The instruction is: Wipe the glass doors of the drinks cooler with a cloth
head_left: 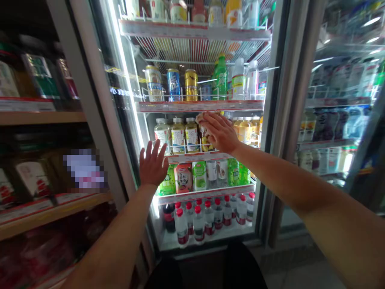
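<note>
Left hand point(152, 166): fingers spread wide, nothing held; raised toward the left side of the glass door point(207, 81). Braced on the pane or just short of it, not clear from this angle.
Right hand point(221, 130): fingers nearly straight, lightly bent over a crumpled cloth point(200, 117); cloth held beneath, by appearance pressed to the pane. Hold under the palm hidden.
Cloth: pinkish-brown, bunched, edge showing past the fingertips; in front of the tea bottles point(178, 136), below the shelf strip with the cans point(191, 85) above it.
Behind the pane: upright drinks on wire shelves; red-capped bottles point(198, 224) at the bottom, close together.
Slip risk: loss of the cloth from under the fingers, likely from a flat-handed hold with little wrapped around it; worse on wet glass.
Smear risk: fresh prints at the left, in case of bare fingers meeting the pane; streaks at the right from bunched folds pressing unevenly.
Reach risk: both arms stretched well forward; with too much weight on the palms, possible skid along smooth glass.
Edge risk: a knock against the metal door frame point(272, 120) from too wide a sweep rightward.
</note>
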The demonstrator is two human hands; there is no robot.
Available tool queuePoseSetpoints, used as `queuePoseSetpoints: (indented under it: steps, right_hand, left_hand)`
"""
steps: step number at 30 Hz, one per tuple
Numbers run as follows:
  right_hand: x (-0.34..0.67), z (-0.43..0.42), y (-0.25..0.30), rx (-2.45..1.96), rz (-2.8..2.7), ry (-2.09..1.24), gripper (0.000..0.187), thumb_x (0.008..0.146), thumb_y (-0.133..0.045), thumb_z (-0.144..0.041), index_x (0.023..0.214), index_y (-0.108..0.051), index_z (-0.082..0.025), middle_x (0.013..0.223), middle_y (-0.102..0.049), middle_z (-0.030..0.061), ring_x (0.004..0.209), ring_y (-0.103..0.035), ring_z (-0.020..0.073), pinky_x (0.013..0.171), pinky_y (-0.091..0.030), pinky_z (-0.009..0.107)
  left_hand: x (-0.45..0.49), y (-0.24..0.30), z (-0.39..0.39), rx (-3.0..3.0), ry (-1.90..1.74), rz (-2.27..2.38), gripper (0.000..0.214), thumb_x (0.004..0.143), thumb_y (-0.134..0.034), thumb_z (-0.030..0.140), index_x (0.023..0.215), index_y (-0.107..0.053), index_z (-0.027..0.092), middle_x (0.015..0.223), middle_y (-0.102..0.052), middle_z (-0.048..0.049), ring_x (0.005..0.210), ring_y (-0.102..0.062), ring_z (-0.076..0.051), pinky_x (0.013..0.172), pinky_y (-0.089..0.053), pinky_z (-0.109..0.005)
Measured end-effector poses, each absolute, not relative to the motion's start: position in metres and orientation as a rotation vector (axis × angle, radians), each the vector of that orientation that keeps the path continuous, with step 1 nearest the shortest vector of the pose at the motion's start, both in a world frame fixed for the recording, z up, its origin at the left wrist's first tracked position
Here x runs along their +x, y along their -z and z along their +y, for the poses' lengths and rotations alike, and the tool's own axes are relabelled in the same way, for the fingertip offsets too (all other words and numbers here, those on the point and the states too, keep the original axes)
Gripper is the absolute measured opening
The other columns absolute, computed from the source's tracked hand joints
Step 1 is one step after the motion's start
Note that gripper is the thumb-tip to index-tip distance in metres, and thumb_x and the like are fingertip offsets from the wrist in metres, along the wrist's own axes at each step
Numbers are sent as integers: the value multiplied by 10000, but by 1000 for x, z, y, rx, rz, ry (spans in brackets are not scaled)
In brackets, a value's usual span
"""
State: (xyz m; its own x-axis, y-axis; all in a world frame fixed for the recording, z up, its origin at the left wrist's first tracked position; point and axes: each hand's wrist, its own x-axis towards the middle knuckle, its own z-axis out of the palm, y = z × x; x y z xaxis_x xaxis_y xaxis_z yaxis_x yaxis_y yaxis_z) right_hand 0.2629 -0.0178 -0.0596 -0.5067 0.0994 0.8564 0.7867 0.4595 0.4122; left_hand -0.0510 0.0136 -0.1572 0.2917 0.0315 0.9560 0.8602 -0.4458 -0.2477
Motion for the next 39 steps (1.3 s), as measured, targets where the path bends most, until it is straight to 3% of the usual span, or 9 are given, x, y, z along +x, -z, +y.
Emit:
queuePoseSetpoints:
  steps: [16, 39]
  right_hand:
    - [232, -15, 68, -729, -1886, 1065, 618, 883, -510, -132, 1492, -470, -226, 1579, -445, 34, 1512, -313, 214, 1273, -233, 455]
    - [209, -13, 72, -701, -2008, 1041, 591, 907, -522, -140, 1490, -472, -222, 1590, -430, 42, 1524, -292, 215, 1278, -237, 454]
  left_hand:
    - [-51, 157, 14, -1656, 1210, -788, 676, 1001, -526, 263, 1613, -239, 287, 1629, -301, -62, 1540, -182, -265, 1260, -156, -484]
    - [-51, 157, 13, -1697, 1250, -774, 650, 1000, -530, 262, 1601, -281, 284, 1624, -321, -71, 1541, -183, -268, 1259, -147, -493]
